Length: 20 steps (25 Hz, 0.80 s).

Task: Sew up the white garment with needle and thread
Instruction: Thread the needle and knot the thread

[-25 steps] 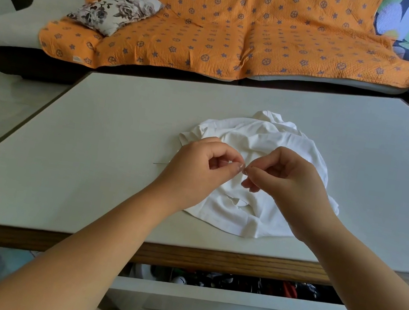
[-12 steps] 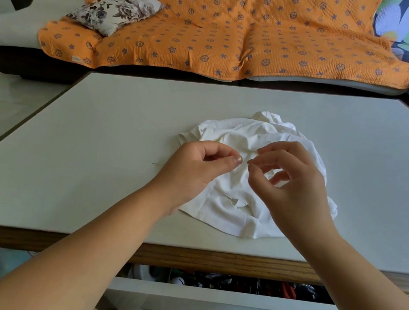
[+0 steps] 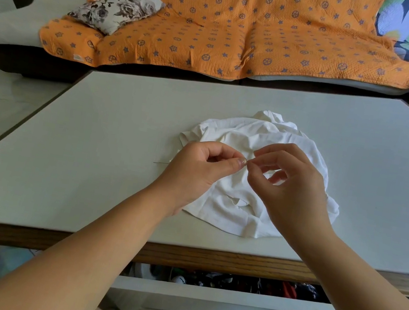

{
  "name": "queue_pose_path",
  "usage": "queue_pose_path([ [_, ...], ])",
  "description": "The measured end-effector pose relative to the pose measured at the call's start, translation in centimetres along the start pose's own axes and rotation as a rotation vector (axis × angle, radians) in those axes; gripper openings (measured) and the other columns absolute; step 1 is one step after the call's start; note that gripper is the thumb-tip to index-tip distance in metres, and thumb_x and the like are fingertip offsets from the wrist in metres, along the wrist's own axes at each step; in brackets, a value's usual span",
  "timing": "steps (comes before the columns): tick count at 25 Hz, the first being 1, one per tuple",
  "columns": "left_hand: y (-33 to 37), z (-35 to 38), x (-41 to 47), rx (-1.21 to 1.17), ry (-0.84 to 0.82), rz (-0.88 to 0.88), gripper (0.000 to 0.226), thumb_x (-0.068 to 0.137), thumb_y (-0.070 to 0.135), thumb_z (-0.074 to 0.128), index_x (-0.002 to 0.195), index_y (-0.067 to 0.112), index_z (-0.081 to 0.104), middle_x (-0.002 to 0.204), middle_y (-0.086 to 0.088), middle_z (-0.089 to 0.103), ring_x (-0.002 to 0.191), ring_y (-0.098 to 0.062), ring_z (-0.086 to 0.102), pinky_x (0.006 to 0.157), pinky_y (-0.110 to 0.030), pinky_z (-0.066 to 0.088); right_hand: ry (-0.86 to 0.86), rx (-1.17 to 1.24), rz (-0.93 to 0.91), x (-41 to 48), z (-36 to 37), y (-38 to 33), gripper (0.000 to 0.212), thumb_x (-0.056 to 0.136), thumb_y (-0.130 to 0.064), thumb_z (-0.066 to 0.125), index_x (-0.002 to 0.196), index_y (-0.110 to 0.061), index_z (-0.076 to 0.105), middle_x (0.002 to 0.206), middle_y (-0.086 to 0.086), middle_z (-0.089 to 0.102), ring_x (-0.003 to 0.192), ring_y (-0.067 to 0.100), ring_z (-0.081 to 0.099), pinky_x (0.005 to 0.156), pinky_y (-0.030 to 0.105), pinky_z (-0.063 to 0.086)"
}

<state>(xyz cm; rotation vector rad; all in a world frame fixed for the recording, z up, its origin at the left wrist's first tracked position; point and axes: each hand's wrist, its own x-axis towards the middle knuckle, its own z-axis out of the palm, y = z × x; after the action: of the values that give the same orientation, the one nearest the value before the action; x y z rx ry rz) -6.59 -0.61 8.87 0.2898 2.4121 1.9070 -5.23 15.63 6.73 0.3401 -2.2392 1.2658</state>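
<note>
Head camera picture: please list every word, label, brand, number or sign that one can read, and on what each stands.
Nothing can be read here.
Small label at the front edge of the orange cover: too small to read.
Orange cover: printed stars and wheel signs only, no letters.
White garment: no print shows.

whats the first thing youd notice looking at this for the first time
Two hands meet above the crumpled white garment in the middle of the table: the left hand and right hand bring pinched fingertips almost together on something too fine to make out. Behind the table, the bright orange patterned cover on the sofa pulls the eye, with a floral cushion lying towards its left end.
</note>
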Motion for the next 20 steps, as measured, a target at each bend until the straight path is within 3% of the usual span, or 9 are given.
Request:
queue_pose_path([
  [6, 0.4, -0.11, -0.19, -0.024, -0.027, -0.036, 0.01, 0.092, 0.015, 0.064, 0.09, 0.019, 0.074, 0.053, 0.022, 0.056, 0.054, 0.005, 0.051, 0.07, -0.023, 0.04, 0.007, 0.021, 0.005, 0.1, 0.1, 0.26, 0.008, 0.083, -0.011, 0.072, 0.08, -0.018, 0.07, 0.092, -0.017, 0.062, 0.081, -0.006, 0.062, 0.068, 0.011, 0.048],
  [10, 0.5, -0.24, -0.17, 0.004, -0.028, -0.024, 0.009, 0.092, 0.016, 0.065, 0.093, 0.017, 0.074, 0.053, 0.024, 0.056, 0.052, 0.007, 0.052, 0.068, -0.018, 0.038, 0.006, 0.022, -0.006, 0.11, 0.05, 0.41, 0.009, 0.082, -0.01, 0.073, 0.08, -0.019, 0.07, 0.092, -0.017, 0.063, 0.081, -0.003, 0.062, 0.067, 0.013, 0.05],
  [14, 0.32, -0.46, 0.02, 0.002, -0.059, -0.063, 0.008, 0.092, 0.016, 0.065, 0.093, 0.017, 0.073, 0.051, 0.016, 0.056, 0.048, -0.003, 0.046, 0.055, -0.017, 0.04, 0.003, -0.003, -0.037, 0.05, 0.08, 0.56, 0.009, 0.082, -0.01, 0.074, 0.08, -0.018, 0.07, 0.09, -0.018, 0.061, 0.08, -0.001, 0.063, 0.067, 0.012, 0.049],
  [17, 0.02, -0.39, 0.17, 0.005, -0.101, -0.063, 0.013, 0.092, 0.01, 0.061, 0.091, 0.015, 0.073, 0.066, 0.008, 0.064, 0.059, -0.007, 0.054, 0.062, -0.022, 0.046, -0.002, -0.036, -0.066, 0.02, 0.2, 0.66, 0.01, 0.082, -0.009, 0.075, 0.081, -0.018, 0.07, 0.088, -0.019, 0.059, 0.081, -0.002, 0.062, 0.067, 0.012, 0.049],
  [20, -0.23, -0.26, 0.3, 0.017, -0.092, -0.07, 0.018, 0.091, 0.011, 0.061, 0.083, 0.022, 0.074, 0.066, 0.005, 0.057, 0.063, -0.011, 0.049, 0.068, -0.026, 0.045, 0.003, -0.069, -0.099, -0.03, 0.35, 0.8, 0.008, 0.081, -0.008, 0.075, 0.081, -0.015, 0.071, 0.088, -0.014, 0.06, 0.081, -0.002, 0.062, 0.067, 0.013, 0.05],
])
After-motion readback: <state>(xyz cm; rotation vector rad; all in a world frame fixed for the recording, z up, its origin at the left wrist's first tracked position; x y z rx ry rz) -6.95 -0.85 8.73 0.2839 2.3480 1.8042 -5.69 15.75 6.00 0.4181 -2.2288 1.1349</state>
